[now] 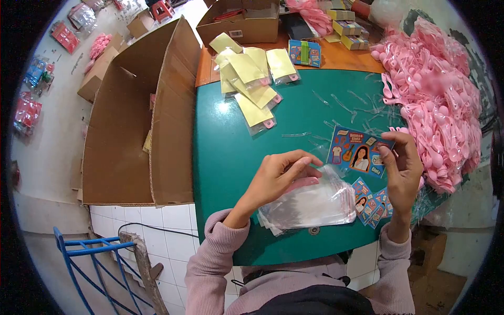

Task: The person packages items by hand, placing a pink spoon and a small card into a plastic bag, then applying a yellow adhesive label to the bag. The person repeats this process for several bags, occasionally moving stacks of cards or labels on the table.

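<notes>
My right hand (pixel 401 165) pinches the right edge of a blue printed card (pixel 357 152) with pictures and lettering, held above the green table. My left hand (pixel 286 176) is closed over a stack of clear plastic bags (pixel 315 207), its fingers curled near the card's lower left; a pink piece (pixel 303 182) shows under them. Whether the fingers grip that piece is hidden. More blue cards (pixel 371 205) lie just right of the bags. Bagged yellow cards (pixel 254 86) with pink bits showing lie in a pile farther back on the table.
A large heap of pink spoons (pixel 438 105) covers the right side. Clear plastic strips (pixel 346 102) lie scattered mid-table. A tall open carton (pixel 176 115) stands at the left, another box (pixel 241 26) at the back. A blue metal frame (pixel 97 247) is at lower left.
</notes>
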The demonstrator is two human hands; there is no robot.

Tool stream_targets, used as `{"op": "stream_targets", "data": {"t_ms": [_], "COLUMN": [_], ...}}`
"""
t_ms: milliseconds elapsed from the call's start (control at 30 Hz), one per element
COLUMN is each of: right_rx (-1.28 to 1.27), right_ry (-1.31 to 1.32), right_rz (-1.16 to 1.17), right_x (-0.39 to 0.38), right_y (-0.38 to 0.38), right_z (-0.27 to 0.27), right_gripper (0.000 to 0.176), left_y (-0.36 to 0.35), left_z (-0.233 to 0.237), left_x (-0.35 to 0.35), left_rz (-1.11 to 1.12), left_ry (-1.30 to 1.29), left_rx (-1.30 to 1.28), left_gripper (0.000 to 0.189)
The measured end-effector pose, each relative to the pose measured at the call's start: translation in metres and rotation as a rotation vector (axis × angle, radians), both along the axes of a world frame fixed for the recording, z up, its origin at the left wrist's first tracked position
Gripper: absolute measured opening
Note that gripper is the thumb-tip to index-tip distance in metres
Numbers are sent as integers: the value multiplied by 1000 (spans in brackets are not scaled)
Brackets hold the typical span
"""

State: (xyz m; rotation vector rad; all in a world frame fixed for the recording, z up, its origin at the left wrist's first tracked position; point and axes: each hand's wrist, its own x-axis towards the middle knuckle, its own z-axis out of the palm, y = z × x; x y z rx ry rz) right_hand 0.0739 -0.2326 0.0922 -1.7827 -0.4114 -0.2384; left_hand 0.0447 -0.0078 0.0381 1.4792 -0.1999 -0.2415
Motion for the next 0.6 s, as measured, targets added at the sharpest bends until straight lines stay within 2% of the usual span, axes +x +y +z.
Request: {"op": "stream_targets", "data": {"t_ms": [67, 167, 333, 400, 467, 533, 600], "right_rx": [14, -206, -383, -406, -402, -424, -445], "right_ry": [49, -30, -94, -101, -28, 56, 140], "right_rz": [39, 143, 270, 306, 459, 533, 607], "right_x": [0, 3, 4, 6, 10, 12, 14], "right_y": [-2, 1, 11, 14, 16, 24, 30], "right_z": [-4, -6, 5, 4, -5, -7, -15], "right_gripper": [19, 16, 18, 19, 19, 18, 18], "left_y": [2, 3, 3, -1, -2, -2, -5], "left_z": [0, 2, 5, -2, -2, 12, 4], "left_x": [0, 0, -1, -1, -3, -6, -9], "left_rz": [-17, 6, -70, -64, -58, -115, -59], "left_ry": [-3, 8, -58, -124, -191, -146, -206], "left_rx": [10, 91, 388, 317, 244, 331, 383], "left_gripper": [27, 27, 26, 26, 27, 38, 44]}}
